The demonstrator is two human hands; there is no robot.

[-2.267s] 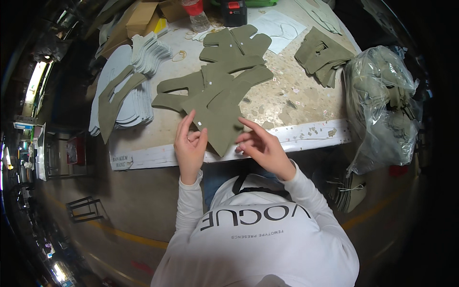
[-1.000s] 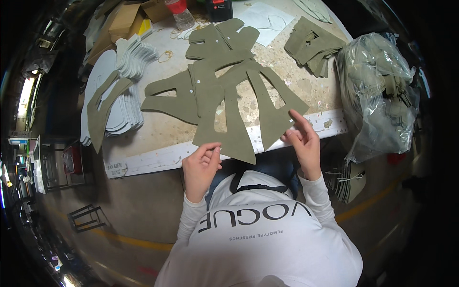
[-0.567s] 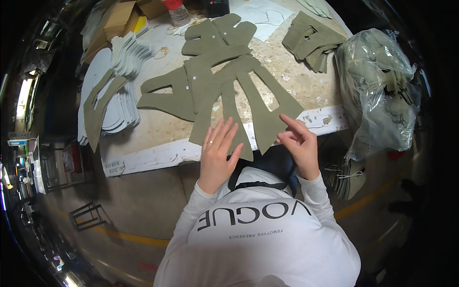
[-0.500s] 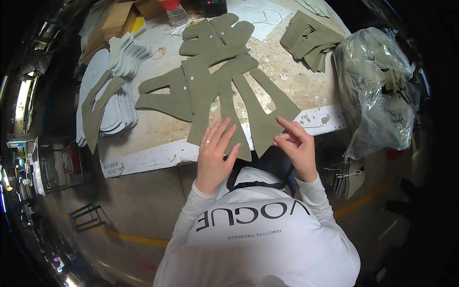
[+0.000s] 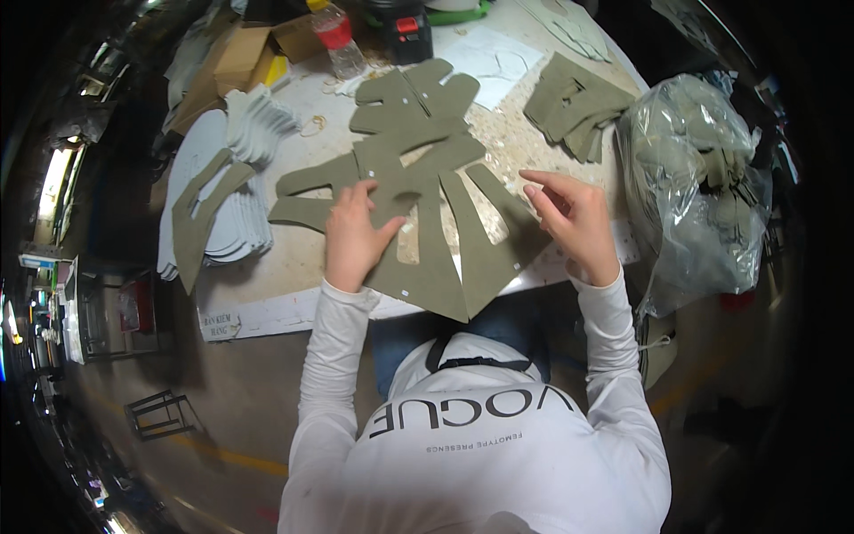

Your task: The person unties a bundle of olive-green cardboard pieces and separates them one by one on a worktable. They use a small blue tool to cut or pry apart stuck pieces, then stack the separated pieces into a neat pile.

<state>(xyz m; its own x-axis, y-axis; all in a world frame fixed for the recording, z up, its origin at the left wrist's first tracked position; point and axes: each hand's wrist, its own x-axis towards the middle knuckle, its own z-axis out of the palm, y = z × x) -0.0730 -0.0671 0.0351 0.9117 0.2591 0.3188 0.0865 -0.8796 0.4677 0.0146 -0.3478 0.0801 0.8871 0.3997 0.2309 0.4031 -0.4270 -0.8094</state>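
Note:
Flat olive-green cut pieces, like shoe-upper parts with slots, lie overlapping in a fan on the table before me. My left hand is over the left part of this fan, fingers spread and thumb apart, touching or just above the pieces. Two long-armed pieces meet in a point at the table's front edge. To the right, my right hand is raised beside the fan, index finger stretched out and thumb apart, with nothing visible between them. Behind these lie more olive pieces with small white labels.
Left, a stack of pale grey pieces carries one olive piece. A clear plastic bag of pieces hangs by the right edge, near another olive pile. A bottle, dark container and cardboard box stand behind.
My left hand has moved forward and left onto the fan. The right hand has risen off the right piece's corner. The two long-armed pieces now sit closer together at their near tips.

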